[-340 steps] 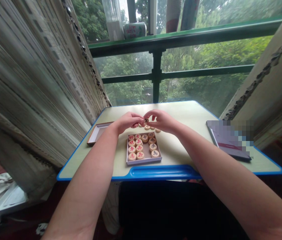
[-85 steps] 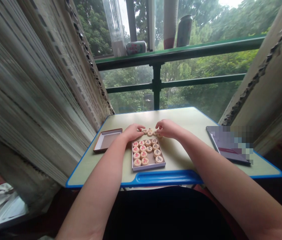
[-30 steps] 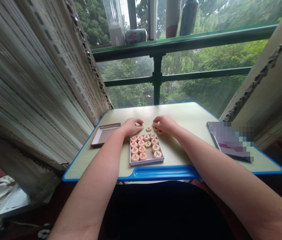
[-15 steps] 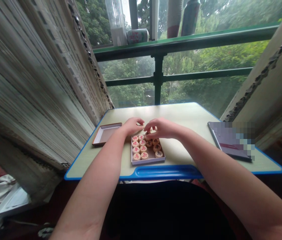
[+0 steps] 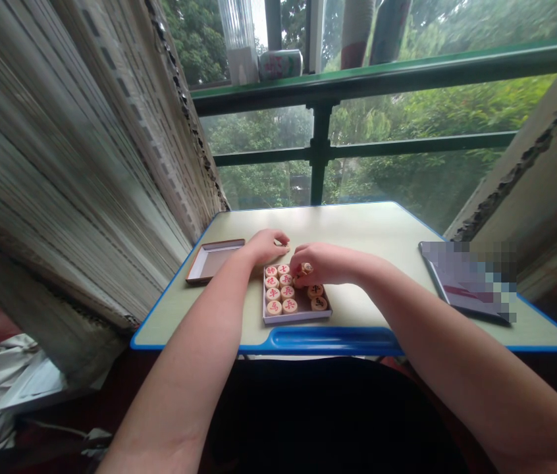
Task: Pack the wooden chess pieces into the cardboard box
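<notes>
A shallow white box [image 5: 298,318] holds round wooden Chinese chess pieces. Red-marked ones, such as a red chess piece [image 5: 289,306], fill the two left columns; black-marked ones, such as a black chess piece [image 5: 318,303], stand at the right, with bare bottom between. My right hand [image 5: 325,262] reaches over the box's far right part, its fingers closed around a chess piece there, partly hidden. Just behind the box my left hand [image 5: 267,246] rests low over the table, thumb and fingers closed around a pale chess piece [image 5: 286,246] that shows only in part.
The brown-edged box lid [image 5: 216,263] lies at the table's left. A dark tablet-like slab [image 5: 461,289], partly blurred out, lies at the right. The pale table [image 5: 357,224] has a blue rim and front tray groove [image 5: 332,339]. A can [image 5: 281,64] lies on the window ledge.
My right hand has lowered slightly toward the near side, its fingers now over the middle of the box. My left hand stays behind the box. The whole view has shifted a little.
</notes>
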Motion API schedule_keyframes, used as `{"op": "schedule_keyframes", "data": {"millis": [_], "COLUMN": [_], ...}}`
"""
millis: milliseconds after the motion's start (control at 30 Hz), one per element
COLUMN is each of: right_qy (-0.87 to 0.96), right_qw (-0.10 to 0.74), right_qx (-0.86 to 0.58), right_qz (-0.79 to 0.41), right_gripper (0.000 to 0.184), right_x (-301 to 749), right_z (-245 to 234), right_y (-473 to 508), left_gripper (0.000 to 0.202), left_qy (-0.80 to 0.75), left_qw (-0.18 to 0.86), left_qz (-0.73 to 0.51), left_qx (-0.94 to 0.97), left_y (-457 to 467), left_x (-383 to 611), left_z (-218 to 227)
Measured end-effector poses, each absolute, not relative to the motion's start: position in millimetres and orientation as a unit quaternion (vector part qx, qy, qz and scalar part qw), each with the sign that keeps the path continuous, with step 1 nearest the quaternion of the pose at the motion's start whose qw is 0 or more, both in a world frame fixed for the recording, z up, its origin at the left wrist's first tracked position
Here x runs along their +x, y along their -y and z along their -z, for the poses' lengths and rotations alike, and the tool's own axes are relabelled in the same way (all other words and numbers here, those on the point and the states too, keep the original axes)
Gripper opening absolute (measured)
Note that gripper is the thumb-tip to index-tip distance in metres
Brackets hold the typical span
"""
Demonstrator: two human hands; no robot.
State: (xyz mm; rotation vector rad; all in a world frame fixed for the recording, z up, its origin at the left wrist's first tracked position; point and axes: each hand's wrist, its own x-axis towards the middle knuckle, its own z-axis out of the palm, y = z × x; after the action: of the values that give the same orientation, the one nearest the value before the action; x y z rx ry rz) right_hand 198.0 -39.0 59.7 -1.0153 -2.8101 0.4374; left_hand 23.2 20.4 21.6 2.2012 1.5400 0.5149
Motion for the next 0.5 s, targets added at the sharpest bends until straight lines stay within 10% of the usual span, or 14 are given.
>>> {"op": "schedule_keyframes", "data": {"millis": [500], "right_qy": [0.916], "right_qw": [0.048], "right_qx": [-0.370], "right_qz": [-0.147], "right_gripper": [0.014], "right_x": [194.0], "right_z": [-59.3], "right_y": [39.2], "left_gripper": [0.034], "left_qy": [-0.541], "left_qw": [0.188], "left_qz": [-0.180], "left_qx": [0.800], "left_y": [-18.9], "left_x": [22.1], "left_z": [-23.7]}}
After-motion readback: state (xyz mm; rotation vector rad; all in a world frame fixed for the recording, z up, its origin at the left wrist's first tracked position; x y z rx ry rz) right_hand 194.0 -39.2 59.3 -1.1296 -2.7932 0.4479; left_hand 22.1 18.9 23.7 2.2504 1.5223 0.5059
